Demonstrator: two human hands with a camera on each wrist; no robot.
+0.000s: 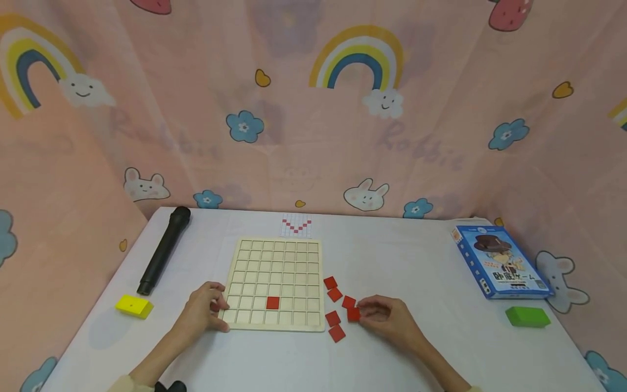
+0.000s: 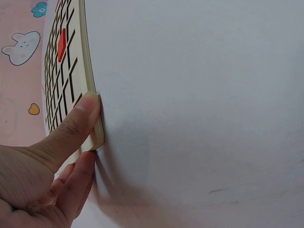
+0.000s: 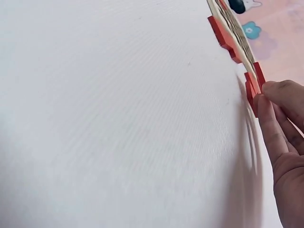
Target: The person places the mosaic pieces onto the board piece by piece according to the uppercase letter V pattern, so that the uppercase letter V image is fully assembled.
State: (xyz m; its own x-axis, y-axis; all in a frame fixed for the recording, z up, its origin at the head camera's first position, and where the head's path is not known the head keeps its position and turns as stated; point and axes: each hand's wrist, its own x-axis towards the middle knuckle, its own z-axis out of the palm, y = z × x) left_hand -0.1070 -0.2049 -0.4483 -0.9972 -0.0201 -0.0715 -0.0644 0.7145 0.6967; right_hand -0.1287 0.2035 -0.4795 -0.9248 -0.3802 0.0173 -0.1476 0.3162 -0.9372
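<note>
While L hand (image 1: pixel 204 307) grips grid bd. (image 1: pixel 276 279) at near-L corner, R hand (image 1: pixel 391 321) pinches red tile (image 1: pixel 353 314) to bd.'s right.

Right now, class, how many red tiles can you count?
7: one red tile on the grid board; six to its right: an upper pair, a lower pair and a farthest-right pair, one touching the right hand. That hand may hide more.

Head cam fwd/down, wrist cams close, all share board (image 1: pixel 275 276).
</note>
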